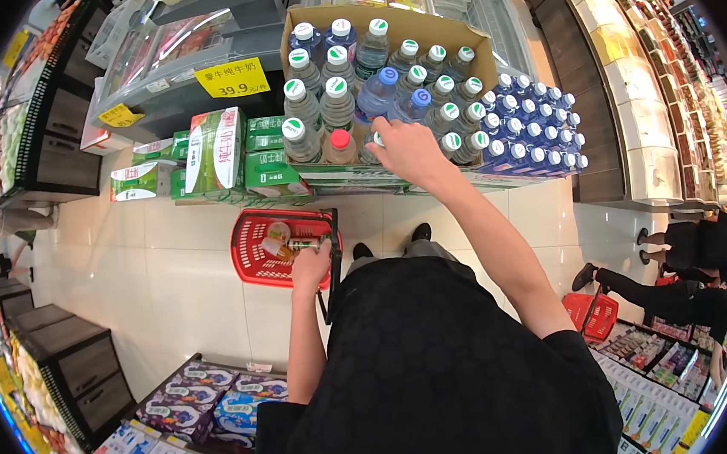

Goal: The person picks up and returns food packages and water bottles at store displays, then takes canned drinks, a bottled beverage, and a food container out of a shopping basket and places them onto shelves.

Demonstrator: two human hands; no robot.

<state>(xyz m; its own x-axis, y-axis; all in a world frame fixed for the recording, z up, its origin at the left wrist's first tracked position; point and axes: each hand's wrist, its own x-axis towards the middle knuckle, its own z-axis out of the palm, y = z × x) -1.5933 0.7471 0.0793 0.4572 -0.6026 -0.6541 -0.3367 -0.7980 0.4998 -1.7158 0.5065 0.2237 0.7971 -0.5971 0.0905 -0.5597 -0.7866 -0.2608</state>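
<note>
My right hand point(409, 150) reaches into an open cardboard carton point(472, 35) of bottled water. Its fingers are closed at the white-capped top of a water bottle point(369, 151) in the front row, which the hand partly covers. Beside it stands a bottle with a red cap point(340, 146), and behind are two bottles with blue caps point(377, 92). Most other bottles have white caps with a green mark. At my waist, my left hand point(310, 264) is wrapped round the black handle of a red shopping basket point(250, 274). Inside the basket lie a few small packaged items point(279, 240).
Green and white milk cartons point(214, 153) are stacked left of the bottles; shrink-wrapped small blue bottles point(530, 124) stand to the right. A freezer point(165, 97) with a yellow price sign point(232, 78) is behind. Boxed goods point(185, 403) lie behind me. Other people point(675, 283) are at the right.
</note>
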